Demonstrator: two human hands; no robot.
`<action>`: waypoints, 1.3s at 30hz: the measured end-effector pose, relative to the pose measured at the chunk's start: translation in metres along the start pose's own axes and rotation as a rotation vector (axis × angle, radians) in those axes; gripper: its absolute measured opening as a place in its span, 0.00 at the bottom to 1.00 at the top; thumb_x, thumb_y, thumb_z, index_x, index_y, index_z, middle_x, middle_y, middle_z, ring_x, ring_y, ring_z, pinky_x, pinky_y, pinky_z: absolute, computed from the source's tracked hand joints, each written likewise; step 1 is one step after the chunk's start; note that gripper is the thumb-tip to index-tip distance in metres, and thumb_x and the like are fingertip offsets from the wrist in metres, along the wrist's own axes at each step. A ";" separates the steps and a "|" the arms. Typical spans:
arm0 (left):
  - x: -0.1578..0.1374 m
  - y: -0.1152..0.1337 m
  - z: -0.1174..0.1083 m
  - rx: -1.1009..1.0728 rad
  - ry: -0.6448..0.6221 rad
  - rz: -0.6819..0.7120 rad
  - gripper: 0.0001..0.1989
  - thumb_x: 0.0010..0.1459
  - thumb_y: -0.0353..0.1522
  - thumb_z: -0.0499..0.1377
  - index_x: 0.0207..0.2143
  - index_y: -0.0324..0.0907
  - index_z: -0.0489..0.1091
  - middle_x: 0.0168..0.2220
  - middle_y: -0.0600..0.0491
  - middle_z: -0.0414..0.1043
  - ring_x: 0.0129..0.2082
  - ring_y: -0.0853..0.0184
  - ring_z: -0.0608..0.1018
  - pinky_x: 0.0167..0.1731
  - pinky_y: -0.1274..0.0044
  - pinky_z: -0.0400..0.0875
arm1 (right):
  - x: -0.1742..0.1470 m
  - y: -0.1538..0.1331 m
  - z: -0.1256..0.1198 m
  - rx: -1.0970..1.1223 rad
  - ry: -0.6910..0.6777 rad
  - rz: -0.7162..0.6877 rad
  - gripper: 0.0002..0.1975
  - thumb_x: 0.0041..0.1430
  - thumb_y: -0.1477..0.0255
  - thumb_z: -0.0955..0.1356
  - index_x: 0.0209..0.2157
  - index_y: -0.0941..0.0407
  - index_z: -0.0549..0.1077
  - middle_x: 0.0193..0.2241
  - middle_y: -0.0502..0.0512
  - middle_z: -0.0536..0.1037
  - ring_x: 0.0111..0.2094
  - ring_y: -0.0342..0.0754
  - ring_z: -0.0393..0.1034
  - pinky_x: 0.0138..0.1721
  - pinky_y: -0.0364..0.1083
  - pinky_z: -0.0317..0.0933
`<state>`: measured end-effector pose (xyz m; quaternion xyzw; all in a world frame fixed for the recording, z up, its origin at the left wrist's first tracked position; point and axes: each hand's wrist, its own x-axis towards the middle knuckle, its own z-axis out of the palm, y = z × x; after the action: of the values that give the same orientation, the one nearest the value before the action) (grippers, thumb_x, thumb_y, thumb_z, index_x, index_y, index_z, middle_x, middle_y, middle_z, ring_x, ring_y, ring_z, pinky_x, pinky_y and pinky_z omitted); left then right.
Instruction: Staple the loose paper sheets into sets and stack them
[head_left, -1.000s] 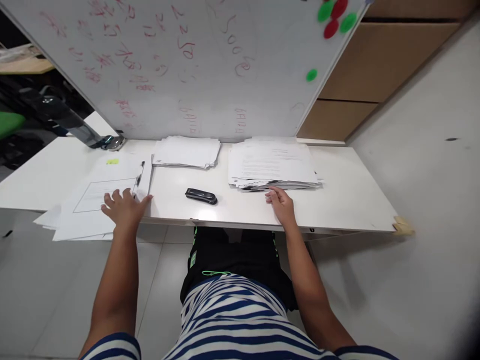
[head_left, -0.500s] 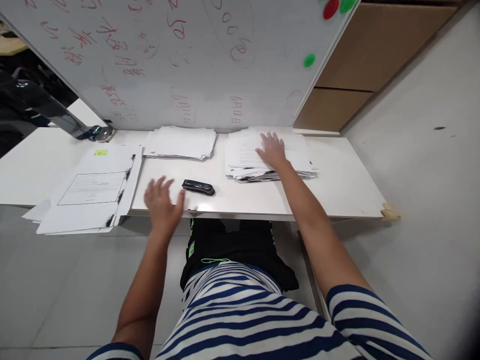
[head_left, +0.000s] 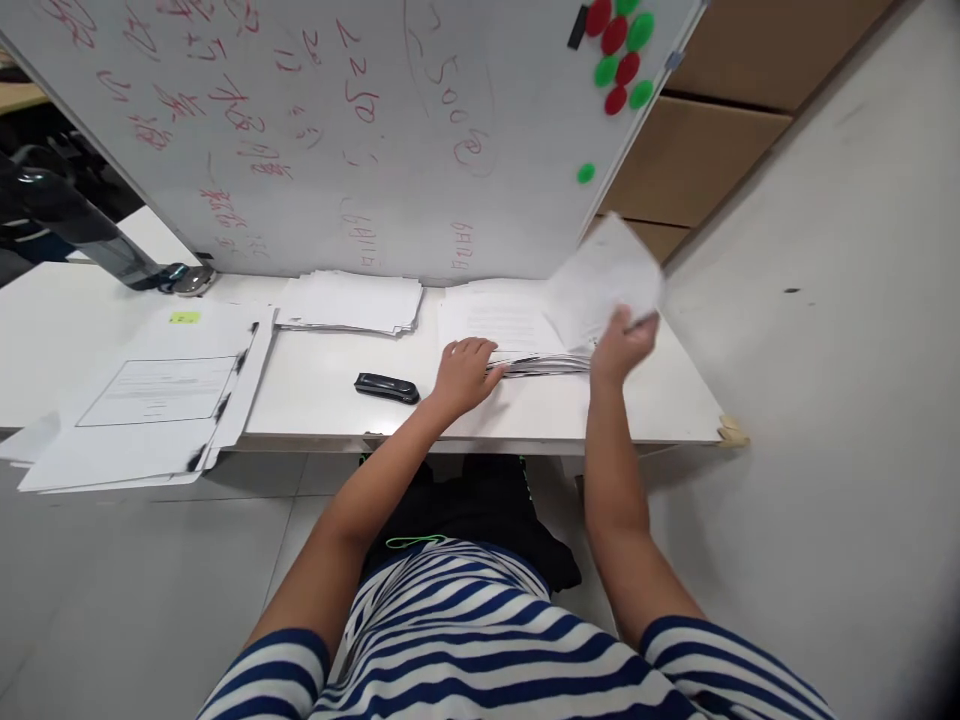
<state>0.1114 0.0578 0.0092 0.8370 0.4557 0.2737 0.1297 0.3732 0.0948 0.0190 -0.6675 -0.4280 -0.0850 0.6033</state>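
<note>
A thick stack of printed papers (head_left: 495,315) lies on the right half of the white desk. Resting at its front left corner is my left hand (head_left: 463,375), fingers stretched and thumb apart by the stack's edge. My right hand (head_left: 624,345) is closed on the edge of a paper sheet (head_left: 600,275), which is raised and tilted over the stack's right side, blurred by motion. Whether it is one sheet or more, I cannot tell. To the left of my left hand lies a black stapler (head_left: 386,387).
Another stack of papers (head_left: 349,303) sits by the whiteboard (head_left: 300,220). At the left, large sheets with a yellow sticky note (head_left: 184,317) overhang the desk's front edge. A dark bottle (head_left: 97,235) lies beyond them. Cardboard boxes (head_left: 675,165) and a wall border the right side.
My left hand has moved right, past the stapler, to the right-hand stack. My right hand, which lay flat on that stack, now grips a lifted paper sheet farther right.
</note>
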 end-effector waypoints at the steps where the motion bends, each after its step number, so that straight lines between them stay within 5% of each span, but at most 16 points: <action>1: 0.018 0.001 0.010 -0.004 -0.042 0.011 0.24 0.66 0.43 0.53 0.60 0.42 0.67 0.61 0.41 0.68 0.64 0.51 0.66 0.65 0.59 0.50 | -0.006 0.007 -0.016 0.088 0.121 0.066 0.30 0.69 0.55 0.53 0.62 0.59 0.64 0.53 0.67 0.74 0.55 0.59 0.72 0.54 0.61 0.67; 5: 0.067 -0.003 0.045 0.025 -0.194 0.015 0.31 0.61 0.38 0.60 0.65 0.40 0.61 0.69 0.39 0.56 0.70 0.47 0.55 0.66 0.54 0.46 | -0.032 0.040 -0.074 0.270 0.301 0.223 0.33 0.67 0.50 0.52 0.63 0.54 0.60 0.52 0.65 0.74 0.52 0.58 0.75 0.47 0.62 0.72; 11: 0.058 -0.001 0.069 0.071 -0.148 0.095 0.19 0.67 0.32 0.51 0.57 0.44 0.70 0.65 0.42 0.64 0.64 0.51 0.65 0.60 0.57 0.57 | -0.041 0.058 -0.119 0.226 0.295 0.280 0.30 0.68 0.50 0.48 0.64 0.46 0.56 0.57 0.63 0.71 0.56 0.58 0.72 0.48 0.63 0.72; 16: 0.044 0.016 0.075 0.001 -0.088 0.060 0.17 0.69 0.35 0.47 0.48 0.45 0.76 0.56 0.42 0.74 0.58 0.51 0.71 0.56 0.58 0.59 | -0.057 0.014 -0.092 0.036 0.172 0.147 0.33 0.70 0.54 0.49 0.67 0.55 0.58 0.57 0.67 0.72 0.59 0.58 0.68 0.57 0.62 0.66; 22: 0.007 0.039 0.070 -0.271 0.019 0.008 0.13 0.64 0.35 0.55 0.50 0.49 0.74 0.62 0.46 0.68 0.66 0.52 0.64 0.64 0.58 0.52 | -0.076 -0.045 -0.031 -0.264 -0.560 -0.193 0.26 0.68 0.71 0.53 0.63 0.54 0.66 0.66 0.59 0.63 0.71 0.58 0.49 0.67 0.68 0.44; 26: -0.047 0.048 0.063 -0.625 0.175 -0.310 0.14 0.60 0.40 0.61 0.48 0.48 0.74 0.59 0.44 0.69 0.63 0.52 0.67 0.62 0.60 0.59 | -0.087 -0.062 -0.004 -0.359 -0.834 -0.240 0.26 0.66 0.76 0.56 0.63 0.57 0.66 0.67 0.63 0.62 0.69 0.60 0.51 0.66 0.68 0.43; 31: -0.069 0.037 0.053 -1.469 0.179 -0.835 0.22 0.59 0.48 0.61 0.50 0.45 0.70 0.51 0.46 0.74 0.42 0.63 0.79 0.47 0.67 0.74 | -0.116 -0.066 0.005 -0.392 -0.920 -0.352 0.25 0.69 0.66 0.59 0.64 0.59 0.64 0.70 0.68 0.54 0.72 0.66 0.42 0.66 0.69 0.42; 34: -0.055 0.023 0.045 -1.710 0.122 -0.900 0.22 0.61 0.48 0.59 0.50 0.45 0.70 0.51 0.46 0.74 0.46 0.63 0.79 0.49 0.70 0.75 | -0.126 -0.064 0.004 -0.381 -0.964 -0.424 0.29 0.67 0.64 0.63 0.66 0.58 0.61 0.71 0.69 0.52 0.72 0.67 0.42 0.66 0.71 0.39; 39: -0.040 0.015 0.042 -1.756 0.098 -0.915 0.22 0.62 0.47 0.57 0.53 0.45 0.70 0.57 0.46 0.71 0.52 0.63 0.77 0.49 0.71 0.75 | -0.126 -0.056 0.002 -0.431 -0.965 -0.477 0.29 0.64 0.77 0.60 0.67 0.58 0.60 0.70 0.67 0.56 0.71 0.65 0.46 0.66 0.70 0.40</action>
<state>0.1287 0.0174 -0.0314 0.1750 0.3752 0.4721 0.7783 0.2561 0.0324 -0.0199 -0.6238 -0.7661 0.0102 0.1544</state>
